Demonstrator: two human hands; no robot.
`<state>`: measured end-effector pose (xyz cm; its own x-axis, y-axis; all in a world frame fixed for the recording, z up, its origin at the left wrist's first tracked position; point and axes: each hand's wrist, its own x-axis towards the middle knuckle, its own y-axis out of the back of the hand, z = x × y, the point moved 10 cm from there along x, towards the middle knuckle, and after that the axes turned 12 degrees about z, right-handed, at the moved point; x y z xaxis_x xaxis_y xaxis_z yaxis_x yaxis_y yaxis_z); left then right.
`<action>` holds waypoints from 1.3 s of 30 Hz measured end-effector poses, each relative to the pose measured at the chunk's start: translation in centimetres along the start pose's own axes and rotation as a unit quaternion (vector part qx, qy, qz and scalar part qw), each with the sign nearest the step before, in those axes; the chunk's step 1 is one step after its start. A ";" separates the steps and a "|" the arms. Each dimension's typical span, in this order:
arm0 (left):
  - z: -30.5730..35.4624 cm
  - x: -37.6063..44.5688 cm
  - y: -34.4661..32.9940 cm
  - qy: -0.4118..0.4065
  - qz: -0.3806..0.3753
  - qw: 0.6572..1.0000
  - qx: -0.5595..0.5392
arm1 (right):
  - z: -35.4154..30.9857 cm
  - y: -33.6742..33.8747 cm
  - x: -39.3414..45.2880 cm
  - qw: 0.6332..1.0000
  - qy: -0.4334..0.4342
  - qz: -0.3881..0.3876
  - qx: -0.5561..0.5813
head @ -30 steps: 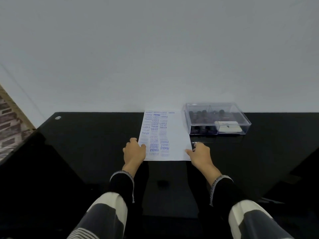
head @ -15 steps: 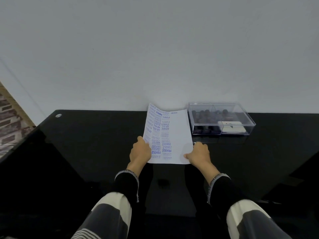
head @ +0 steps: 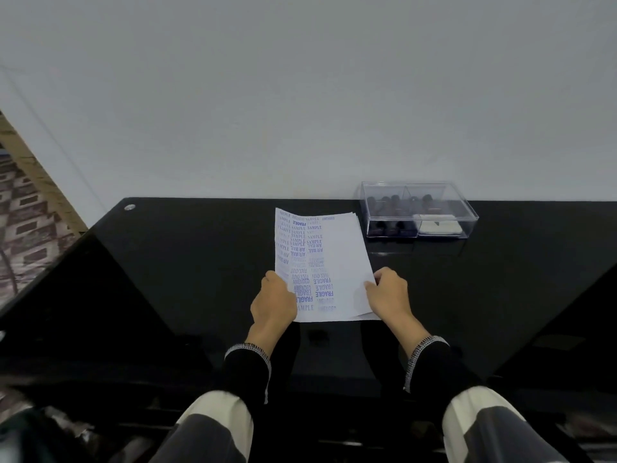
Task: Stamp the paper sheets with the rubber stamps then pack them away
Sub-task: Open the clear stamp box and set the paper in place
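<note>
Fingers of left hand [head: 273,303] & right hand [head: 390,295] pinch stamped paper sheets [head: 337,265] at 7 & 5 o'clock corners, prob. squaring stack; stamp box [head: 420,209] at 1 o'clock.

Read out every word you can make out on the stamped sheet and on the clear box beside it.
All on the top paper sheet, in blue ink, many upside down:
"SAMPLE"
"FRAGILE"
"AIR MAIL"
"AMENDED"
"FAX OUT", faint
Several paler stamps in the middle rows are too faded to read.
The clear box and the white pad inside it show no readable text.
</note>
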<state>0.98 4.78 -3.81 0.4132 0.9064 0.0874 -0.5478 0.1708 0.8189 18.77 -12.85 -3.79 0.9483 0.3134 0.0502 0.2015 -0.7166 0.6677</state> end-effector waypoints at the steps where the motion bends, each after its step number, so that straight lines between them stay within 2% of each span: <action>1: -0.1 -0.6 0.0 -0.006 0.006 1.000 0.014 | 0.2 0.3 -0.4 1.000 0.000 -0.004 -0.002; 7: 0.0 -2.8 -0.2 -0.065 0.072 0.975 0.200 | 1.7 1.4 -2.2 0.997 0.025 0.006 -0.071; 11: 0.1 -2.5 0.0 -0.047 0.066 0.974 0.212 | 2.0 2.2 -2.5 0.994 0.057 0.024 -0.087; 14: 2.4 -1.6 0.2 -0.093 0.073 0.980 0.159 | 2.1 3.3 -1.7 0.992 0.077 0.059 -0.083; 17: 6.7 -0.4 -1.1 -0.168 0.043 0.984 0.027 | 2.9 5.3 -0.2 0.980 0.102 0.118 -0.123; 20: 10.9 0.5 -2.9 -0.218 0.002 0.971 -0.104 | 4.8 7.0 1.9 0.968 0.122 0.150 -0.160; 23: 14.7 1.5 -4.8 -0.253 -0.019 0.954 -0.160 | 6.4 7.3 3.6 0.965 0.139 0.135 -0.177; 30: 18.9 5.6 -9.5 -0.218 -0.030 0.952 -0.212 | 6.7 7.2 4.2 0.959 0.150 0.161 -0.179; 35: 20.1 6.9 -10.1 -0.192 -0.010 0.948 -0.253 | 7.0 7.2 4.3 0.959 0.148 0.166 -0.173; 39: 19.9 7.1 -10.0 -0.189 -0.001 0.953 -0.238 | 7.0 7.3 4.3 0.961 0.147 0.164 -0.167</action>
<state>23.88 1.80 -0.07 0.5977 0.7176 0.3576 -0.7773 0.4094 0.4777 26.05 -21.11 -3.86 0.8273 0.3028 0.4732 -0.2329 -0.5816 0.7794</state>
